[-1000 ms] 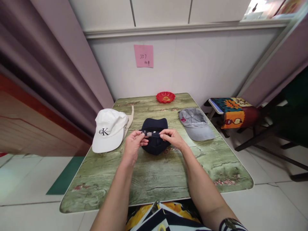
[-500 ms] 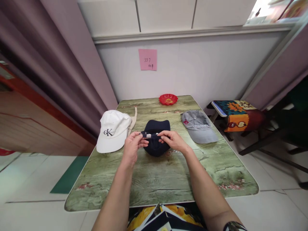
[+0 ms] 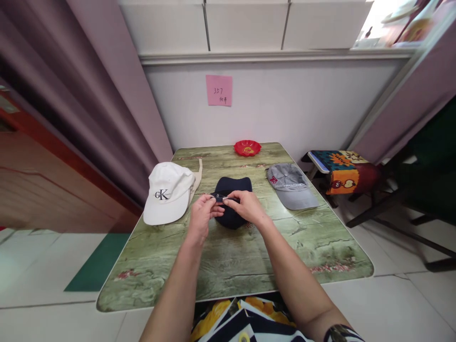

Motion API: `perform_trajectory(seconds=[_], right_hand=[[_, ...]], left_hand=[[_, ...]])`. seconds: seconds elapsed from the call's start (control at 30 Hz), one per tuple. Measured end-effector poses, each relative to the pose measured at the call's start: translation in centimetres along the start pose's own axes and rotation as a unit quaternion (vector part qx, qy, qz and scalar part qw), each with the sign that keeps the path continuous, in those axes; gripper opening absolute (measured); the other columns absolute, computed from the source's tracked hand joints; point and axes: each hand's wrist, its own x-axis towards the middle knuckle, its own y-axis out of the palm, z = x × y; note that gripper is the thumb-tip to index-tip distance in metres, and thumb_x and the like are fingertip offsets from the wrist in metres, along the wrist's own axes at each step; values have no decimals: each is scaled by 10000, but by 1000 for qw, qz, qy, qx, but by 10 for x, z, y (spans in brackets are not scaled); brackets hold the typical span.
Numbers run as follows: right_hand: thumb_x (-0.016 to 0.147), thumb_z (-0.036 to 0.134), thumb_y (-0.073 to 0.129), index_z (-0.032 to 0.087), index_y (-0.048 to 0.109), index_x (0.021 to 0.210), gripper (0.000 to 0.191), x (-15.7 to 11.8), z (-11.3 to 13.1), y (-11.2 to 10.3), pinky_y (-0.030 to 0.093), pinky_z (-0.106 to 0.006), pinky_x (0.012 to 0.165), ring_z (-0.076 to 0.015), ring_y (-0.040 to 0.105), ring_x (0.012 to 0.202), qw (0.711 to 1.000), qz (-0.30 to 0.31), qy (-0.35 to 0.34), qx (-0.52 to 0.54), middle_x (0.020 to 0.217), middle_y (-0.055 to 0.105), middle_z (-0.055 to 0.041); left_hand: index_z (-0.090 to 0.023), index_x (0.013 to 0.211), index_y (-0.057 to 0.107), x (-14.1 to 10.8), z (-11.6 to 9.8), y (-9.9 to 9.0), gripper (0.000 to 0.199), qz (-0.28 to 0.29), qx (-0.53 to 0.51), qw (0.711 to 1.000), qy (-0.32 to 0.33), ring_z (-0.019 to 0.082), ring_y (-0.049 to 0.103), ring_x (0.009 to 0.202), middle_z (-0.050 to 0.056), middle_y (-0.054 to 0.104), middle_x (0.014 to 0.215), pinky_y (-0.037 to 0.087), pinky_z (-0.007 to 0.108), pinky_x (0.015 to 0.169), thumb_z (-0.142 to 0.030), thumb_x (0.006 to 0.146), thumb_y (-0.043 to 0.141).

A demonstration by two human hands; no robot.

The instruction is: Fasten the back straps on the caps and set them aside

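A dark navy cap [image 3: 233,218] lies upside down on the green wood-patterned table [image 3: 245,266], its brim pointing away from me. My left hand [image 3: 203,211] pinches one end of the cap's back strap. Close beside it, my right hand [image 3: 245,205] grips the other strap end between thumb and fingers. The two ends meet between my fingertips, near a small metal piece; whether they are joined I cannot tell. To the left rests a white cap [image 3: 169,190] with black "CK" letters, touching a beige strap-like piece [image 3: 197,178]. A grey cap [image 3: 294,187] sits on the right.
A red scalloped dish [image 3: 247,148] stands at the table's far edge, by the wall. On the wall is a pink note [image 3: 219,90]. A cloth-covered stool [image 3: 344,173] and dark chair legs are to the right; a purple curtain [image 3: 117,85] hangs at left.
My right hand has moved left, closer to my left hand, bringing the strap ends together. The head view has shifted slightly.
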Motion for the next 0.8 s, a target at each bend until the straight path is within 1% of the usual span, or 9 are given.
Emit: perform_trajectory(seconds=[0.1,0.2,0.27,0.37,0.43,0.5,0.63,0.73,0.8], right_hand=[[881,433,613,239,766,924,251,1,-6,5,391,-253,644,-169,643,750,999,-13,2,38,877,759,-27],[868,427,628,235,766,920,243,2,-10,4,370,-250,618,-162,632,724,999,-13,3,42,837,753,-15],[868,411,625,226,765,916,237,2,-10,2,371,-251,623,-161,631,723,999,-10,-4,37,824,750,-14],[880,358,599,218,764,933,222,3,-8,2,388,-253,659,-164,642,760,999,-8,-19,33,857,755,-20],[880,330,587,219,765,932,216,4,-8,2,390,-254,664,-164,642,758,999,-6,-20,28,854,754,-19],[876,321,584,219,766,911,212,4,-10,1,385,-252,645,-158,632,726,999,-1,-19,26,822,749,-14],[850,297,599,207,761,891,190,5,-16,-8,383,-244,637,-146,616,696,999,8,-24,42,794,742,-11],[839,283,595,197,757,877,187,5,-19,-16,377,-241,624,-138,594,672,999,8,-18,46,767,731,-10],[843,287,586,192,755,874,196,6,-20,-20,366,-240,606,-131,573,646,999,7,-17,46,745,720,-9]], left_hand=[[-158,892,519,1,-3,-5,336,3,47,998,34,115,632,534,37,692,740,528,213,492,-360,688,694],[-160,1018,561,7,-11,-10,389,-5,128,985,113,89,589,514,35,681,845,483,191,430,-344,703,696],[-178,1136,586,12,-18,-12,440,42,199,970,134,88,563,482,12,660,799,466,193,405,-343,738,677],[-172,1139,640,22,-26,-13,432,171,299,933,105,115,559,469,-4,615,666,463,212,402,-379,762,679],[-163,1066,669,28,-29,-15,395,215,328,915,92,128,573,500,7,620,669,459,215,412,-405,754,699],[-162,996,679,32,-29,-17,350,231,326,913,87,122,566,515,5,617,665,445,207,429,-413,753,709],[-158,915,678,35,-30,-24,299,249,284,924,67,88,504,474,-17,576,610,395,187,427,-411,759,716],[-151,928,674,33,-33,-25,316,255,271,927,41,85,497,452,-22,564,596,391,188,417,-418,764,715],[-154,965,659,32,-35,-23,337,251,253,934,35,92,526,469,-11,596,658,433,203,435,-396,743,736]])
